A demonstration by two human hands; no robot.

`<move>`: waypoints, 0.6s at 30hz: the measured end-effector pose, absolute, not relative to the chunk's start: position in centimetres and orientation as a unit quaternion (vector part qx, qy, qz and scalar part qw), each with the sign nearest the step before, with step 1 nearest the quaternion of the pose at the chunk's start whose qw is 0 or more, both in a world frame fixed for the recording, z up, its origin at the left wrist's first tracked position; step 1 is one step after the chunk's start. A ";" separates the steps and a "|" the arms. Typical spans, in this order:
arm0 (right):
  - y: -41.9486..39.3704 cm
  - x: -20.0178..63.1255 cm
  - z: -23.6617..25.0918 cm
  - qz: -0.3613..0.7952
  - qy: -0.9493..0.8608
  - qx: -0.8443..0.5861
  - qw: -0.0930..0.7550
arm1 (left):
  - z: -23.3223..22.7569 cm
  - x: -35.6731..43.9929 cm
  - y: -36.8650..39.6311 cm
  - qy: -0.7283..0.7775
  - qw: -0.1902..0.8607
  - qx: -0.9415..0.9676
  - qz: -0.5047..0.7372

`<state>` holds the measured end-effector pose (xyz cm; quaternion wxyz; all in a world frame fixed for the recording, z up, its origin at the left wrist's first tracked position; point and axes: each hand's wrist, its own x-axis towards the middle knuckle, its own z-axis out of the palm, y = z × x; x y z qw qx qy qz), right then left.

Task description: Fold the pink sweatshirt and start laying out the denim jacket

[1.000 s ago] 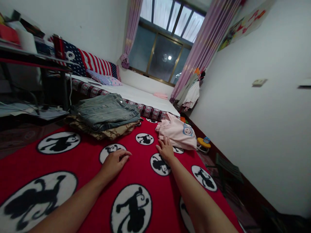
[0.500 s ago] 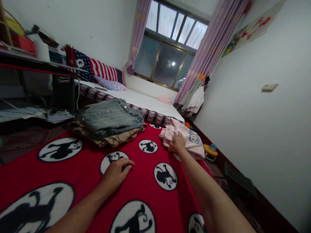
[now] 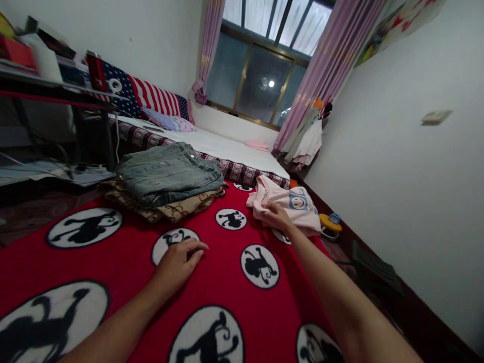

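My left hand point(image 3: 183, 259) rests low over the red blanket point(image 3: 223, 267), its thumb and bent fingers apart with nothing between them. Farther off to the right, my right hand point(image 3: 277, 217) grips the near edge of a folded pink T-shirt point(image 3: 280, 194); the fingertips are partly lost against the cloth. The shirt bears a blue print with a smiling face. To the left lies a folded pair of blue jeans point(image 3: 166, 174), stacked on a tan patterned garment point(image 3: 181, 209). Neither hand touches that stack.
Behind the blanket stands a white-covered bed point(image 3: 223, 143) with a pillow point(image 3: 170, 121). A cluttered desk point(image 3: 56, 88) is at the left. On the right are a yellow stool point(image 3: 329, 223), a dark chair point(image 3: 374, 264) and hanging clothes point(image 3: 308, 143) near the wall.
My right hand has shifted on the pink T-shirt and its fingers have closed on the edge; the shirt's near part looks smoother and flatter. The left hand stays nearly still. The view tilts slightly.
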<state>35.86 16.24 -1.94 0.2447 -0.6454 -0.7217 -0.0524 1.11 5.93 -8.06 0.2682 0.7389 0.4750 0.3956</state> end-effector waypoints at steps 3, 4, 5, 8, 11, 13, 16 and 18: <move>15.2 38.4 0.3 -0.122 -0.629 -0.696 0.325 | -8.0 1.2 5.9 0.474 0.267 0.740 0.395; 14.9 39.3 0.7 -0.161 -0.559 -0.732 0.353 | -8.0 1.2 5.9 0.474 0.267 0.740 0.395; 14.7 40.2 0.9 -0.188 -0.483 -0.772 0.368 | -8.0 1.2 5.8 0.475 0.266 0.740 0.395; 14.2 42.5 0.8 -0.157 -0.353 -0.865 0.320 | -7.9 1.2 5.7 0.477 0.266 0.740 0.392; 14.6 44.3 1.3 -0.111 -0.389 -0.872 0.276 | -7.9 1.2 5.7 0.480 0.269 0.739 0.389; 15.5 45.1 2.3 -0.145 -0.427 -0.842 0.297 | -8.0 1.1 5.7 0.480 0.269 0.741 0.386; 16.9 45.5 3.4 -0.235 -0.469 -0.775 0.352 | -8.0 1.1 5.7 0.482 0.264 0.742 0.384; 17.5 45.5 2.8 -0.243 -0.463 -0.781 0.343 | -8.0 1.1 5.7 0.483 0.261 0.742 0.385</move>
